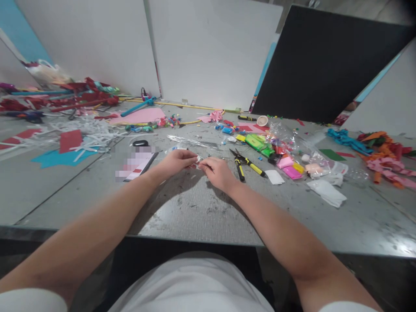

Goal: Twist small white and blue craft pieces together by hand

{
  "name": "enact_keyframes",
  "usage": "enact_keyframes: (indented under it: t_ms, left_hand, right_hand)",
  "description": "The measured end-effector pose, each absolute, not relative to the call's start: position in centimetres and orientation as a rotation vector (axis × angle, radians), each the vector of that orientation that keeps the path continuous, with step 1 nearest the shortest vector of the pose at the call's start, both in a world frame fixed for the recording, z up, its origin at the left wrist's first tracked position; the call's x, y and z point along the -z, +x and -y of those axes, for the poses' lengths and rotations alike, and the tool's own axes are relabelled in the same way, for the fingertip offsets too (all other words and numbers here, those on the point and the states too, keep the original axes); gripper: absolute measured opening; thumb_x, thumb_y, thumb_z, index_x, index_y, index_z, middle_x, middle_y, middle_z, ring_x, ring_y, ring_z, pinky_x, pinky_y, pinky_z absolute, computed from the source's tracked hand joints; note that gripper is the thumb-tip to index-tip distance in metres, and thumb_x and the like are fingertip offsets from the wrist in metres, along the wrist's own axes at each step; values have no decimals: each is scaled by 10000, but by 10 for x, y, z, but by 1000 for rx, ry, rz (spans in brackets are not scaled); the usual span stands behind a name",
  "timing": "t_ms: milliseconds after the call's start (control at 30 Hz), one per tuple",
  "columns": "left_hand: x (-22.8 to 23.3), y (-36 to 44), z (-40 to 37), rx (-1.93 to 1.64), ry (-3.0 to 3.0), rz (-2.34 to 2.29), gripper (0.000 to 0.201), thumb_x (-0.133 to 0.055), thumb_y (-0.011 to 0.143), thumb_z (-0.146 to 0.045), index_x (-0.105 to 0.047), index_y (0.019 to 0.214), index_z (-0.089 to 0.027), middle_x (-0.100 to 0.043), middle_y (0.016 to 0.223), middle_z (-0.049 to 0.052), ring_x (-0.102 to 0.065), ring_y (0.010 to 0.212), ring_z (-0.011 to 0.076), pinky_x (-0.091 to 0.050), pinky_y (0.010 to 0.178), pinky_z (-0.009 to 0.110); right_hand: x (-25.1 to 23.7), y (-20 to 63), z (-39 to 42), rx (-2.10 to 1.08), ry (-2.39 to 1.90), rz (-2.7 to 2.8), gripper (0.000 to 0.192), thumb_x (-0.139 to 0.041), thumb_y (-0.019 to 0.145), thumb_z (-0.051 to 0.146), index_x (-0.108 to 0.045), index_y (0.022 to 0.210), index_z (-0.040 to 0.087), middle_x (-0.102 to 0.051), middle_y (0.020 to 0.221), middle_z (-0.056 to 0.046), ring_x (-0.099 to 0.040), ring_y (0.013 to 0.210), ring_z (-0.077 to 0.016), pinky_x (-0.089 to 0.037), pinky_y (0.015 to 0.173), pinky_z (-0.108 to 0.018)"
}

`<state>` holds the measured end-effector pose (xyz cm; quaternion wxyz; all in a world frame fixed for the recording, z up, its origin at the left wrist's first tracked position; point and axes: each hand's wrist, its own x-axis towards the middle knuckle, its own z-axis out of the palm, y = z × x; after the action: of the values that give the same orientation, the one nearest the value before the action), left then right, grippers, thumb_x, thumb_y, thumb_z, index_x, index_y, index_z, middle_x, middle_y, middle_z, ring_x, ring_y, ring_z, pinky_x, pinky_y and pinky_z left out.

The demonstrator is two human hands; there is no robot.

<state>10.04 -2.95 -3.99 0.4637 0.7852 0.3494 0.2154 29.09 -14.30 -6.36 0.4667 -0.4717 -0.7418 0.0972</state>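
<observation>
My left hand [177,162] and my right hand [218,171] meet at the middle of the table, slightly above its surface. Their fingertips pinch a small whitish piece [199,160], mostly covered by the fingers; its kind is too small to make out. Just beyond the hands lies a bundle of thin silvery wires [193,142]. To the right of my right hand rest yellow-and-black pliers [245,164] with their handles spread. A phone [141,167], partly blurred out, lies left of my left hand, with a black oval case [140,143] behind it.
Colourful soft clay packs [286,162] and clear plastic bags lie at the right, beside white paper pieces [326,193]. Crumpled crepe paper [383,158] sits farther right. White paper strips [87,125] and blue and red sheets spread over the left. Upright white boards [214,52] stand behind the table.
</observation>
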Motion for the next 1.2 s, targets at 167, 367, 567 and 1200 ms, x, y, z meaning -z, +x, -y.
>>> enact_keyframes:
  t_ms: [167,367,567,1200]
  left_hand:
    - [40,100,29,-537,1918,-824,254,-713,1052,-384,-725,1124,-141,-750,1028,48,-725,875,168,-650,811,354]
    - [37,99,33,-509,1953,-753,256,-722,1046,-376,-727,1146,-140,-754,1059,56,-731,907,178,-653,834,369]
    - [36,98,37,-522,1955,-705,273,-719,1046,-396,-726,1137,-138,-750,1049,54,-727,906,180,-648,838,373]
    - [31,96,47,-521,1864,-553,261,-751,1024,-326,-724,1208,-143,-765,1100,62,-747,954,194,-657,880,396]
  right_hand:
    - [64,290,145,-217,-1156,1795,268,-548,1090,272,-787,982,222,-789,918,-61,-735,918,-216,-554,908,-346]
    - [67,287,145,-179,-1116,1744,123,-700,1031,284,-803,1069,228,-826,1029,-79,-758,926,-222,-591,894,-368]
    - [69,287,143,-104,-1115,1720,95,-752,1018,255,-826,1058,210,-782,997,-78,-718,912,-212,-567,852,-341]
    - [70,291,142,-149,-1190,1734,183,-682,1033,252,-813,1150,201,-739,1023,-81,-675,844,-197,-562,771,-338]
